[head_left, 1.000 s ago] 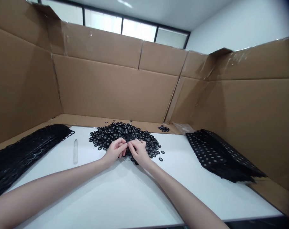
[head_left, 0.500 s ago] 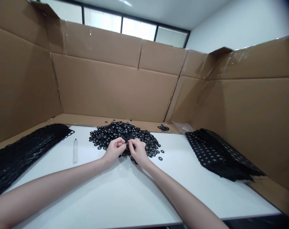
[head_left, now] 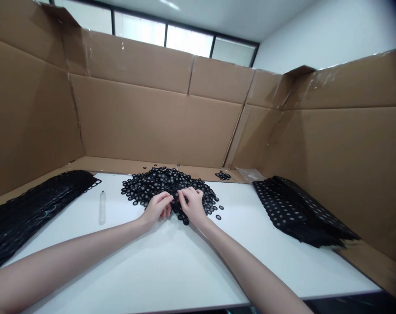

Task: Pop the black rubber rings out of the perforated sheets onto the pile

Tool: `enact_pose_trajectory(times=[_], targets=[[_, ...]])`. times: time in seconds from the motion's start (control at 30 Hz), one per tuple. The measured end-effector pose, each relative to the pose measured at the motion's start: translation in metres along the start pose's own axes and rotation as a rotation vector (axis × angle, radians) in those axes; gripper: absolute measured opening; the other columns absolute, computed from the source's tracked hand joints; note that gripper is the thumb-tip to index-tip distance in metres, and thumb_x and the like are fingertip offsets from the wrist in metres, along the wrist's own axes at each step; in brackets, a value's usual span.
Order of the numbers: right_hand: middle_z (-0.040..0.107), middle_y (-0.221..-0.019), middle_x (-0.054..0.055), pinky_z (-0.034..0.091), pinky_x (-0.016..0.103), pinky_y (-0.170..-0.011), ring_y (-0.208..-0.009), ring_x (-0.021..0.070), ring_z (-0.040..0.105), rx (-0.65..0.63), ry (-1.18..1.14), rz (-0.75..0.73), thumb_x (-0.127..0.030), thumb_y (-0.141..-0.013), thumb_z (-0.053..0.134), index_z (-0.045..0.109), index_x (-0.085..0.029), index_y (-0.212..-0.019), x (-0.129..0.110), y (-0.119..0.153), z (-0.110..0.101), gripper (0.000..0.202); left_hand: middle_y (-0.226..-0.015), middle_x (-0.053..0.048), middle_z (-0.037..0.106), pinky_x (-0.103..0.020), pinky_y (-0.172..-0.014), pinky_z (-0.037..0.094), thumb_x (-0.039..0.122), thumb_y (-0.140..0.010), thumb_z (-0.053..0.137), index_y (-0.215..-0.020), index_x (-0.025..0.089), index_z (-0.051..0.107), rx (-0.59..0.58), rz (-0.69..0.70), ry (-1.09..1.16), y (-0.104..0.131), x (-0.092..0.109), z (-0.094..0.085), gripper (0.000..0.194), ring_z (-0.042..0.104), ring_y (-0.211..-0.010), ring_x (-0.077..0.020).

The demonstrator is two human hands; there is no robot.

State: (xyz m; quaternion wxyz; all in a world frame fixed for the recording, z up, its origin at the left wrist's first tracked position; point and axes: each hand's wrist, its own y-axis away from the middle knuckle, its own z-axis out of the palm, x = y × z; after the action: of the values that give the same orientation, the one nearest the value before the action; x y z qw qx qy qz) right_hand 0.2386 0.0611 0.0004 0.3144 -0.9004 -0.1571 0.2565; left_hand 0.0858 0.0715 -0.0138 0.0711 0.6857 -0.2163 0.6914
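A heap of small black rings (head_left: 165, 176) with pale centres lies on the white table in front of me. At its near edge my left hand (head_left: 157, 206) is closed, thumb and forefinger pressed together and the other fingers curled under. Just to the right, my right hand (head_left: 193, 203) is pinched too, its fingertips over the rings and close to those of the left. Whatever sits in either pinch is too small and dark against the heap to make out. A few loose rings (head_left: 218, 217) lie right of my right hand.
Black perforated sheets (head_left: 289, 209) are stacked at the right, and a dark pile of holed strips (head_left: 37, 209) lies at the left. A clear pen-like tube (head_left: 102, 208) rests on the white table (head_left: 135, 270). Cardboard walls (head_left: 158, 122) enclose the back and sides.
My fingertips have drawn slightly apart. My left hand has turned, its lower fingers now tucked down, and my right hand has shifted a little right.
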Motion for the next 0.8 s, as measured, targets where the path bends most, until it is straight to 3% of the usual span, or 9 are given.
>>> enact_pose_trajectory(times=[0.2,0.37,0.5,0.63,0.7,0.8], targets=[[0.065,-0.073,-0.001,0.021,0.032,-0.077,-0.078,0.0134,0.051,-0.005,-0.008,-0.024,-0.024,-0.09,0.039,0.055,-0.018,-0.067,-0.001,0.002,0.001,0.029,-0.049,0.004,0.051,-0.018,-0.042,0.032,0.046,-0.078,0.053,-0.067,0.017,0.043,0.002,0.095,-0.192,0.009,0.005,0.006,0.033,0.042,-0.04,-0.0073],[0.065,-0.072,0.0,0.023,0.033,-0.079,-0.08,0.0153,0.051,-0.057,-0.026,-0.026,-0.025,-0.089,0.039,0.054,-0.018,-0.064,0.004,0.001,0.004,0.03,-0.05,0.003,0.052,-0.019,-0.043,0.033,0.039,-0.076,0.056,-0.068,0.016,0.046,-0.072,0.057,-0.241,0.008,0.004,0.005,0.026,0.044,-0.042,-0.0081],[0.064,-0.068,0.001,0.031,0.031,-0.074,-0.072,0.0158,0.054,0.029,-0.157,0.132,-0.022,-0.086,0.037,0.056,-0.019,-0.065,0.024,-0.007,-0.003,0.028,-0.045,0.004,0.05,-0.018,-0.04,0.03,0.033,-0.073,0.059,-0.068,0.016,0.046,-0.112,-0.004,-0.163,0.006,0.002,0.003,0.022,0.041,-0.037,-0.0071],[0.065,-0.072,0.007,0.037,0.031,-0.07,-0.069,0.0176,0.057,0.265,-0.225,0.355,-0.026,-0.087,0.03,0.057,-0.017,-0.071,0.059,-0.019,-0.021,0.032,-0.046,0.004,0.052,-0.018,-0.039,0.029,0.034,-0.07,0.062,-0.071,0.016,0.047,-0.148,-0.04,-0.105,0.006,0.001,0.003,0.024,0.041,-0.037,-0.0067],[0.066,-0.079,0.007,0.038,0.031,-0.073,-0.073,0.0179,0.059,0.267,-0.227,0.356,-0.028,-0.088,0.034,0.06,-0.016,-0.083,0.07,-0.021,-0.025,0.029,-0.048,0.004,0.054,-0.018,-0.038,0.029,0.038,-0.071,0.062,-0.075,0.016,0.047,-0.117,-0.04,-0.057,0.004,0.0,0.002,0.027,0.041,-0.036,-0.0065],[0.067,-0.084,0.005,0.038,0.031,-0.077,-0.081,0.0186,0.057,0.161,-0.208,0.287,-0.028,-0.081,0.051,0.064,-0.02,-0.093,0.07,-0.018,-0.019,0.019,-0.052,0.003,0.056,-0.017,-0.039,0.03,0.042,-0.074,0.06,-0.08,0.017,0.045,-0.046,-0.013,-0.013,0.001,-0.002,0.0,0.03,0.043,-0.038,-0.0063]])
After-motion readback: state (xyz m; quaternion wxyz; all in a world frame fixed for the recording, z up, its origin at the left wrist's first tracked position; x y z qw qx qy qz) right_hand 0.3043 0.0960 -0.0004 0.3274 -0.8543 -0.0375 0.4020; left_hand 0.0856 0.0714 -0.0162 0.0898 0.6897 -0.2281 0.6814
